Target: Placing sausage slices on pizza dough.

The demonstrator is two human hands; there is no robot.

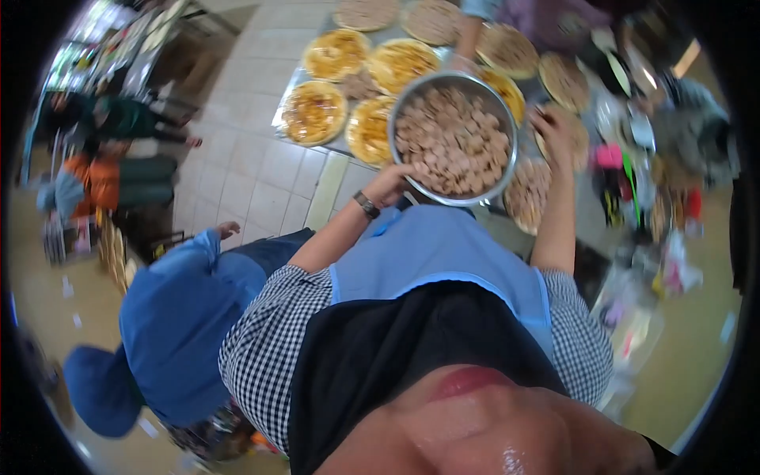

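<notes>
A large metal bowl [510,119] full of thin slices of pinkish meat [454,142] is in front of my apron. My left hand [395,183] grips its near left rim, and a watch is on that wrist. To the right of the bowl, my right hand [555,132] hovers over a meat-topped round base [576,142] with its fingers bent; whether they pinch a slice is too blurred to tell. Just below lies another round base covered with slices [528,193]. Left of the bowl are several round bases with orange-yellow sauce [314,113].
The bases lie on a metal table [291,95]. Across it, another person's hand [466,64] is near the bowl's far rim. A person in blue [184,320] stands close at my left. Utensils, including a green one [632,187], and a pink container [608,156] are at right.
</notes>
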